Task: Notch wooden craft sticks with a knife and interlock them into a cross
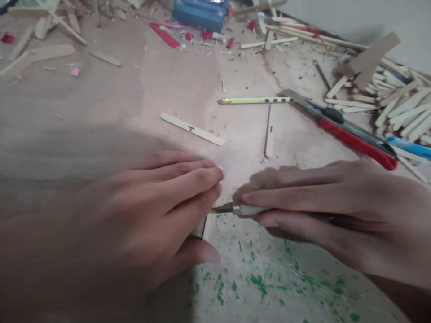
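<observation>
Pale plywood bench [188, 85], green paint flecks on the near side, stick litter at the back. A stick piece [209, 226] lies pinned under my left hand [144, 215], fingers pressed together over it, with only its end showing. A hobby blade [235, 209] comes in from the right of the piece, long axis level, tip leftward at my left fingertips. Contact: cannot tell. My right hand [336, 211] pinches the handle. Beyond the piece: notched stick [191, 128], dotted pencil [252, 100], red box cutter [353, 134].
</observation>
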### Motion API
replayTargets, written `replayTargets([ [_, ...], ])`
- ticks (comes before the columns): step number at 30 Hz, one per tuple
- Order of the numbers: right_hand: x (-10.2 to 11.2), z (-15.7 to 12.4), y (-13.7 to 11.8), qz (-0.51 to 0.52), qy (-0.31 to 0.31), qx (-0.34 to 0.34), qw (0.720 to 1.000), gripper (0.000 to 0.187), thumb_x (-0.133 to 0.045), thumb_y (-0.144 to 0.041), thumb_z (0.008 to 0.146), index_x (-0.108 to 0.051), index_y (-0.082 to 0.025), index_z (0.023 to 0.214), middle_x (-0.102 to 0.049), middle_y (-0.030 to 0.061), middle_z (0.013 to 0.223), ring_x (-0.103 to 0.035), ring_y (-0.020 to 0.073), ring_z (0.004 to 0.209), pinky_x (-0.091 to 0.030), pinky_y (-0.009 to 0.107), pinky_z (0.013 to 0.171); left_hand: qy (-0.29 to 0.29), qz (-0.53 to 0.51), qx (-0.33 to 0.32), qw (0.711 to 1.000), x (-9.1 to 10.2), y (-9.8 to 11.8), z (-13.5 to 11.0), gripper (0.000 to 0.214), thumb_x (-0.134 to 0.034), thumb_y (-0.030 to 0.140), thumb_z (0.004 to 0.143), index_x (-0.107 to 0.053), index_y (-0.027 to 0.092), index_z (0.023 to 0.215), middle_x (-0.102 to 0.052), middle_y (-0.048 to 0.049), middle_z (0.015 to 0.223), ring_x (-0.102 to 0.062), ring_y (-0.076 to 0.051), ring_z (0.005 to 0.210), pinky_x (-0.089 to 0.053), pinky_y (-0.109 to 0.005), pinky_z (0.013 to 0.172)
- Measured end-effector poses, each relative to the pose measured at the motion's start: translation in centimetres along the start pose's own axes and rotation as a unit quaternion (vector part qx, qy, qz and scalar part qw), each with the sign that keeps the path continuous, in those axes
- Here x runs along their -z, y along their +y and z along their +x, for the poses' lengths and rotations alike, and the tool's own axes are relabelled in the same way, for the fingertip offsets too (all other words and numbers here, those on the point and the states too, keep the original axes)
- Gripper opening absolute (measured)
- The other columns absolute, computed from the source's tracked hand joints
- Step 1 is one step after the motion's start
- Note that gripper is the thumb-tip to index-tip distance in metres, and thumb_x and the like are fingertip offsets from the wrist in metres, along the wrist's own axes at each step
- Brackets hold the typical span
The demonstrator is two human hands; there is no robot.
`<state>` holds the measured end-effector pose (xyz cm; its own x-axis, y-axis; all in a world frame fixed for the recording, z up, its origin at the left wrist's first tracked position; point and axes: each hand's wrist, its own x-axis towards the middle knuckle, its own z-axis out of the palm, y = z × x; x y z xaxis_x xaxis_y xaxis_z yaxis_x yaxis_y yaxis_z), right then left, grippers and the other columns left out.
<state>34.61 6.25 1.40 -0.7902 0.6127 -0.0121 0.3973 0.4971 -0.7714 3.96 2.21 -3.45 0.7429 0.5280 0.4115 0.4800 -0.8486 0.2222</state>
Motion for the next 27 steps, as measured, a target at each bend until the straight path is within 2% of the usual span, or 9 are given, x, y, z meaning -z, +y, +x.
replayTargets([
  [2, 0.0, 0.3, -0.2, -0.003, 0.008, -0.005, 1.0, 0.024, -0.079, -0.033, 0.11, -0.09, -0.032, 0.131, -0.091, -0.0006, 0.125, -0.088, 0.0222, 0.114, -0.072, 0.026, 0.084, 0.012, 0.002, 0.02, 1.0, -0.1, 0.1, -0.1, 0.047, -0.052, 0.053, 0.125, -0.073, 0.013, 0.141, -0.078, -0.0025, 0.153, -0.067, -0.017, 0.152, -0.031, -0.023, 0.148],
  [4, 0.1, 0.5, -0.4, -0.009, 0.009, -0.006, 1.0, 0.027, -0.081, -0.034, 0.109, -0.089, -0.038, 0.134, -0.091, -0.004, 0.123, -0.088, 0.0221, 0.115, -0.073, 0.027, 0.088, 0.015, -0.006, 0.032, 0.999, -0.2, 0.0, -0.1, 0.05, -0.051, 0.055, 0.125, -0.073, 0.013, 0.142, -0.079, -0.0024, 0.153, -0.069, -0.017, 0.151, -0.033, -0.022, 0.148],
  [9, 0.3, 0.4, -0.3, -0.022, 0.008, -0.015, 1.0, 0.026, -0.081, -0.037, 0.109, -0.09, -0.036, 0.133, -0.089, -0.0038, 0.133, -0.088, 0.0214, 0.115, -0.073, 0.027, 0.089, 0.005, 0.0, 0.013, 1.0, -0.1, -0.5, 0.0, 0.054, -0.051, 0.058, 0.124, -0.073, 0.011, 0.142, -0.077, -0.0096, 0.155, -0.072, -0.026, 0.149, -0.052, -0.038, 0.14],
  [14, 0.4, 0.1, 0.1, -0.007, 0.015, -0.023, 1.0, 0.024, -0.082, -0.035, 0.108, -0.09, -0.04, 0.131, -0.091, -0.0054, 0.122, -0.087, 0.0211, 0.12, -0.073, 0.024, 0.09, 0.0, -0.002, 0.017, 1.0, -0.2, -0.7, 0.0, 0.054, -0.048, 0.059, 0.123, -0.07, 0.013, 0.14, -0.077, -0.0069, 0.155, -0.074, -0.028, 0.148, -0.054, -0.042, 0.137],
  [16, 0.4, 0.1, 0.3, -0.011, 0.017, -0.021, 1.0, 0.023, -0.082, -0.035, 0.108, -0.09, -0.036, 0.129, -0.091, -0.0033, 0.121, -0.087, 0.0214, 0.119, -0.073, 0.024, 0.092, 0.0, 0.001, 0.021, 1.0, -0.3, -0.7, -0.1, 0.053, -0.048, 0.06, 0.123, -0.07, 0.015, 0.14, -0.077, -0.0056, 0.155, -0.074, -0.027, 0.148, -0.053, -0.042, 0.138],
  [19, 0.3, 0.3, 0.3, -0.021, 0.009, -0.006, 1.0, 0.021, -0.08, -0.034, 0.108, -0.091, -0.03, 0.126, -0.092, 0.0, 0.118, -0.088, 0.0224, 0.115, -0.072, 0.024, 0.09, 0.003, 0.005, 0.017, 1.0, -0.4, -0.7, -0.1, 0.053, -0.052, 0.061, 0.122, -0.071, 0.016, 0.142, -0.077, -0.0086, 0.156, -0.073, -0.027, 0.149, -0.05, -0.04, 0.142],
  [23, 0.6, 0.8, 0.2, -0.007, -0.006, 0.003, 1.0, 0.019, -0.081, -0.029, 0.107, -0.093, -0.027, 0.121, -0.091, 0.0026, 0.119, -0.089, 0.0187, 0.102, -0.07, 0.019, 0.086, 0.0, -0.002, 0.019, 1.0, -0.4, -0.7, -0.1, 0.054, -0.051, 0.06, 0.122, -0.071, 0.015, 0.143, -0.077, -0.009, 0.157, -0.074, -0.029, 0.148, -0.05, -0.042, 0.142],
  [27, 0.9, 1.5, 0.2, 0.005, -0.034, 0.013, 0.999, 0.018, -0.078, -0.027, 0.109, -0.094, -0.022, 0.116, -0.092, 0.0051, 0.118, -0.089, 0.0205, 0.108, -0.07, 0.02, 0.091, 0.004, -0.005, 0.015, 1.0, -0.3, -0.7, 0.0, 0.051, -0.051, 0.058, 0.123, -0.071, 0.014, 0.138, -0.078, -0.0085, 0.152, -0.075, -0.028, 0.146, -0.053, -0.043, 0.14],
])
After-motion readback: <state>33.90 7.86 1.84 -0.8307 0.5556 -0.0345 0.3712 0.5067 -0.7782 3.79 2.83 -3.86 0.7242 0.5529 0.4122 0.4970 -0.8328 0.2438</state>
